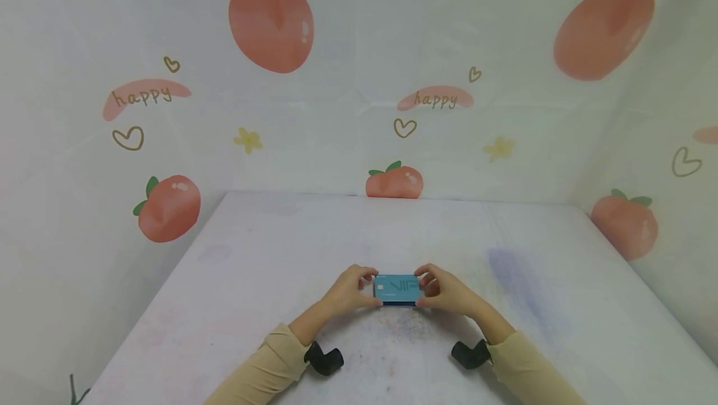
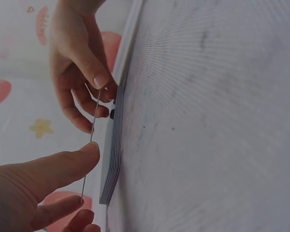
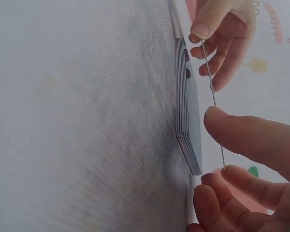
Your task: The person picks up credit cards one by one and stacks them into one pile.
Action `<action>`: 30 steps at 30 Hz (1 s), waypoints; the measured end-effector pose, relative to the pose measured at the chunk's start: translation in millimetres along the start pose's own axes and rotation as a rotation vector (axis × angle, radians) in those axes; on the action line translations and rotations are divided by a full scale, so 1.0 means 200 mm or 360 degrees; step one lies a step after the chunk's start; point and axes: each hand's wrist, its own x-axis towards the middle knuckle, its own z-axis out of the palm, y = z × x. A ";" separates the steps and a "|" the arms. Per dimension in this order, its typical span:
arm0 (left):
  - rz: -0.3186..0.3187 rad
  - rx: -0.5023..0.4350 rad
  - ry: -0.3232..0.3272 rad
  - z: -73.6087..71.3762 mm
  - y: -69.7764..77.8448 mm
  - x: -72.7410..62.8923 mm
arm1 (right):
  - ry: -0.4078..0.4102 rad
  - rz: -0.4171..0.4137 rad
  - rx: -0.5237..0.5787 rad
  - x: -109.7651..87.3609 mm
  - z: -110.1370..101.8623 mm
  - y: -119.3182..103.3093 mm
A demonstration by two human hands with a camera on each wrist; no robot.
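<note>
A blue card (image 1: 397,288) marked "VIP", with a small chip on its left side, is held level between both hands. My left hand (image 1: 348,290) pinches its left edge between thumb and fingertip, and my right hand (image 1: 445,291) pinches the right edge the same way. Seen edge-on in the left wrist view, the card (image 2: 95,116) is a thin line. Just under it, apart from it, a neat stack of cards (image 2: 112,159) lies on the table. That stack (image 3: 183,111) also shows in the right wrist view, several layers thick.
The white table (image 1: 291,237) carries faint coloured stains, with a bluish smear (image 1: 513,280) at the right. Behind and beside it hangs a white curtain (image 1: 348,68) printed with peaches, hearts and "happy". Black wrist mounts (image 1: 324,359) sit by both sleeves.
</note>
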 end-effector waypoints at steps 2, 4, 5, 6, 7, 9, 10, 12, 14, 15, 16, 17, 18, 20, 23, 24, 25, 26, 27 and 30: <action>-0.0004 0.0000 -0.0005 0.00 0.00 0.00 | 0.0004 0.0006 -0.0009 0.00 0.00 0.00; -0.0004 -0.0001 -0.0011 0.01 0.00 0.00 | 0.0001 0.0011 -0.0016 0.00 0.00 0.00; -0.0003 0.0000 -0.0014 0.01 0.00 0.00 | 0.0000 0.0013 -0.0021 0.00 0.00 0.00; -0.0001 0.0004 -0.0017 0.01 -0.01 0.00 | 0.0000 0.0016 -0.0026 0.00 0.01 0.00; 0.0001 0.0010 -0.0021 0.01 -0.01 0.00 | -0.0002 0.0017 -0.0025 0.00 0.01 0.01; 0.0002 0.0010 -0.0026 0.01 -0.01 0.00 | 0.0006 -0.0003 -0.0027 0.00 0.01 0.01; 0.0004 0.0013 -0.0029 0.01 -0.01 0.00 | 0.0011 -0.0021 -0.0026 -0.01 0.01 0.01; 0.0005 0.0016 -0.0030 0.01 -0.01 0.00 | 0.0023 -0.0101 -0.0039 -0.01 0.01 0.02; 0.0003 0.0014 -0.0032 0.01 -0.01 0.00 | 0.0036 -0.0134 -0.0039 -0.02 0.01 0.02; 0.0000 0.0014 -0.0035 0.01 -0.01 0.00 | 0.0038 -0.0145 -0.0041 -0.02 0.01 0.02; -0.0005 0.0015 -0.0037 0.01 -0.01 0.00 | 0.0037 -0.0133 -0.0050 -0.02 0.01 0.01; -0.0011 0.0016 -0.0038 0.01 -0.01 0.00 | 0.0035 -0.0121 -0.0056 -0.02 0.01 0.01; -0.0015 0.0017 -0.0040 0.01 -0.01 0.00 | 0.0034 -0.0104 -0.0069 -0.02 0.01 0.01; -0.0022 0.0015 -0.0041 0.01 -0.01 0.00 | 0.0021 -0.0042 -0.0074 -0.01 0.02 0.00; -0.0012 0.0021 -0.0039 0.01 -0.01 0.00 | 0.0012 -0.0017 -0.0091 -0.01 0.02 0.00; -0.0006 0.0023 -0.0037 0.01 -0.01 0.00 | 0.0012 -0.0013 -0.0094 -0.01 0.02 0.00; -0.0001 0.0027 -0.0035 0.01 -0.01 0.00 | 0.0012 -0.0011 -0.0099 -0.01 0.02 0.00; 0.0003 0.0032 -0.0033 0.01 -0.01 0.01 | 0.0014 -0.0006 -0.0100 -0.01 0.02 -0.01; 0.0005 0.0035 -0.0032 0.01 -0.01 0.01 | 0.0014 -0.0004 -0.0106 -0.01 0.02 -0.01; 0.0002 0.0042 -0.0032 0.02 -0.01 0.01 | 0.0015 0.0005 -0.0119 -0.01 0.02 0.00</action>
